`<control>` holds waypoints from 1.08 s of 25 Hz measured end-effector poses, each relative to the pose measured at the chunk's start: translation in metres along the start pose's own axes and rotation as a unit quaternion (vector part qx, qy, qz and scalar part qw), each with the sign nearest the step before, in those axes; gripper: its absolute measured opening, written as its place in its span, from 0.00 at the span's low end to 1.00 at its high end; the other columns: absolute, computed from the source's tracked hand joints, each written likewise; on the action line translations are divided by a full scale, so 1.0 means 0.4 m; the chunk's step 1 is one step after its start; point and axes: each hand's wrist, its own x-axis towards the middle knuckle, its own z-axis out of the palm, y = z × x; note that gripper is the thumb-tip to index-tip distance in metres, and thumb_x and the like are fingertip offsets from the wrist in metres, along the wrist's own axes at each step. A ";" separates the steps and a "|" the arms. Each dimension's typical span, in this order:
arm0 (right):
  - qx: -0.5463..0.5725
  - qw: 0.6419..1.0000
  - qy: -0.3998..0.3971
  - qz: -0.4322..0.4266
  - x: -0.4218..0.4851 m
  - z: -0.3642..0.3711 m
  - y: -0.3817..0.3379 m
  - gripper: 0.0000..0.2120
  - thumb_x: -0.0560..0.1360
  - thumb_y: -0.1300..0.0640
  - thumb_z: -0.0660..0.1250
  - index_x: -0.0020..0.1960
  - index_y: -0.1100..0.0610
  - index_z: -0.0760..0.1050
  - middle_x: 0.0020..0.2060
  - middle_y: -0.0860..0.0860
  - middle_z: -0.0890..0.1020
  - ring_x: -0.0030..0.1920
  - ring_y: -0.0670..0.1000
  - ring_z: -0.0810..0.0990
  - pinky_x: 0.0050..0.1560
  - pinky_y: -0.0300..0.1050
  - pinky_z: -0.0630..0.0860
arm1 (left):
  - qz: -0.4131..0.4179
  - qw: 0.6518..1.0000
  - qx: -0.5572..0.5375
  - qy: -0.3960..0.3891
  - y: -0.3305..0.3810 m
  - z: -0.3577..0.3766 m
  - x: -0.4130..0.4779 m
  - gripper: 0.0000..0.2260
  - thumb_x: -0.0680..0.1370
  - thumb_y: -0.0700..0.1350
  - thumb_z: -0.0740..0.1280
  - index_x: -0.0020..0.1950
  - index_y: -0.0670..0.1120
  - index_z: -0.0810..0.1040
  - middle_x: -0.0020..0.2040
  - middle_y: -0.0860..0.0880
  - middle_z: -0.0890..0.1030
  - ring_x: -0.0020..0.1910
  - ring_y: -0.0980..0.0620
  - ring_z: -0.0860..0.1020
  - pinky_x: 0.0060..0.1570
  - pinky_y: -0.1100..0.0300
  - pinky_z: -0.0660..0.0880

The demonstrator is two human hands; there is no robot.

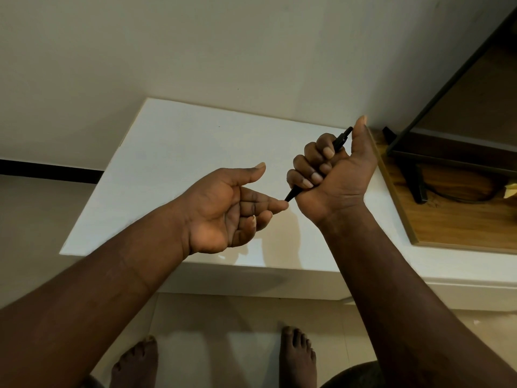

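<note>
So the white tabletop (pixel 179 152) sat under both hands, with a wooden board (pixel 458 228) off to the right carrying a black stand (pixel 419 183) and a cable (pixel 458 201). The right hand (pixel 333 175) had its fingers wrapped tight around the black pen (pixel 340 140), thumb up. The pen ran diagonally, tip aimed down-left and touching a fingertip of the left hand (pixel 223 208), which lay loose, palm up.

Dim, warm light; the right hand (pixel 333 177) throws a soft shadow on the glossy white ledge (pixel 195 141), edges bowing.
</note>
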 end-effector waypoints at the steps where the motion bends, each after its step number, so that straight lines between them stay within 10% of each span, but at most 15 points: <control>1: 0.001 1.000 0.001 0.002 0.000 0.000 0.000 0.32 0.81 0.30 0.56 0.32 0.55 0.62 0.24 0.48 0.59 0.25 0.47 0.52 0.27 0.42 0.51 | 0.000 1.000 -0.001 0.001 0.000 -0.001 0.000 0.28 0.77 0.60 0.71 0.54 0.34 0.87 0.47 0.43 0.87 0.33 0.54 0.82 0.24 0.65 0.76; 13: -0.002 1.000 0.003 0.004 0.000 0.002 -0.004 0.33 0.81 0.29 0.56 0.31 0.54 0.61 0.23 0.47 0.59 0.23 0.47 0.53 0.24 0.40 0.52 | 0.040 0.995 0.086 0.039 -0.014 0.015 0.006 0.18 0.77 0.54 0.74 0.54 0.40 0.88 0.51 0.43 0.89 0.34 0.51 0.85 0.24 0.64 0.76; 22: 0.047 0.997 0.016 0.062 0.011 -0.004 0.009 0.31 0.82 0.31 0.57 0.33 0.55 0.67 0.24 0.47 0.61 0.22 0.45 0.57 0.25 0.39 0.54 | 0.214 0.888 0.386 0.126 -0.036 0.035 0.015 0.04 0.77 0.48 0.76 0.47 0.49 0.84 0.41 0.53 0.89 0.37 0.54 0.87 0.34 0.65 0.79; 27: -0.067 0.993 0.061 0.069 0.020 -0.002 0.036 0.24 0.87 0.42 0.57 0.47 0.60 0.79 0.32 0.50 0.75 0.30 0.47 0.73 0.33 0.40 0.72 | 0.253 0.856 0.413 0.183 -0.045 0.038 0.027 0.04 0.78 0.49 0.75 0.45 0.50 0.83 0.39 0.55 0.88 0.37 0.56 0.87 0.33 0.64 0.79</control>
